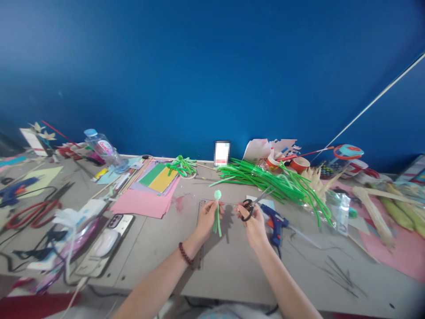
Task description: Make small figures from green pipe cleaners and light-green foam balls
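My left hand [206,217] pinches a light green pipe-cleaner piece [217,195], with a round coiled top above the fingers and several strands hanging below. My right hand [255,225] grips a pair of scissors [247,210] by the dark handles, its blades pointing up and to the right. A gap separates the scissors from the green piece. Just right of that hand lies a blue glue gun [276,223]. Behind both hands is a heap of green pipe cleaners [265,177]. Finished-looking green curls [182,166] rest to the left of the heap.
Pink paper [142,201] with green and yellow sheets lies left. A phone [105,246] and power strip [76,226] are nearer me. A plastic bottle [105,148] leans at back left. Paper cups [299,165] and corn husks [373,212] occupy the right. A blue wall [212,79] closes the back.
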Action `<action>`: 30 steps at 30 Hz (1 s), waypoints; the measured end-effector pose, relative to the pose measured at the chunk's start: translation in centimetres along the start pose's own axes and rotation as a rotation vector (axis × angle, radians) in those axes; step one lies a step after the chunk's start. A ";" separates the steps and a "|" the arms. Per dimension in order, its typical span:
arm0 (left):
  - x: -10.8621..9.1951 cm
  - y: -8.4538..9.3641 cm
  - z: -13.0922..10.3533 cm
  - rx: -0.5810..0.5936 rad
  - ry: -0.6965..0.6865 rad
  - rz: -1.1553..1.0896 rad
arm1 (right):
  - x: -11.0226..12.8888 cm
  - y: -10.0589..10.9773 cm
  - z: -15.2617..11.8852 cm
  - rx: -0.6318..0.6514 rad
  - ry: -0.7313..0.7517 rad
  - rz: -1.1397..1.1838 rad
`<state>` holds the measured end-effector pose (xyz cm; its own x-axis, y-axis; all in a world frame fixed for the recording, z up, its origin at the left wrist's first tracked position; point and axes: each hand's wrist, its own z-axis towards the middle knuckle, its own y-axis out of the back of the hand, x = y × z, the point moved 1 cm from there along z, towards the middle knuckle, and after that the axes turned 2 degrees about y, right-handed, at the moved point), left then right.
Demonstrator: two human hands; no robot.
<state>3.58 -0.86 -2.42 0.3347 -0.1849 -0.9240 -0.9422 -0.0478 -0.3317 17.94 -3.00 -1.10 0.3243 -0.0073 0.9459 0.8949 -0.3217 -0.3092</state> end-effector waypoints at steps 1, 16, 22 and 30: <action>-0.1 -0.1 -0.1 0.014 -0.001 0.011 | 0.0 0.1 0.0 -0.010 0.001 0.015; -0.1 -0.3 -0.3 0.051 -0.018 0.055 | -0.3 -0.1 -0.1 0.004 0.011 0.089; 0.0 -0.3 -0.3 0.045 -0.015 0.061 | 0.2 -0.3 -0.3 0.000 0.004 0.025; 0.0 -0.2 -0.3 0.071 0.009 0.061 | 0.1 -0.1 -0.1 -0.035 0.032 0.036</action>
<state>3.81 -1.11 -2.30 0.2759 -0.1947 -0.9413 -0.9572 0.0334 -0.2875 17.83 -3.05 -0.99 0.3454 -0.0498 0.9371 0.8713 -0.3538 -0.3400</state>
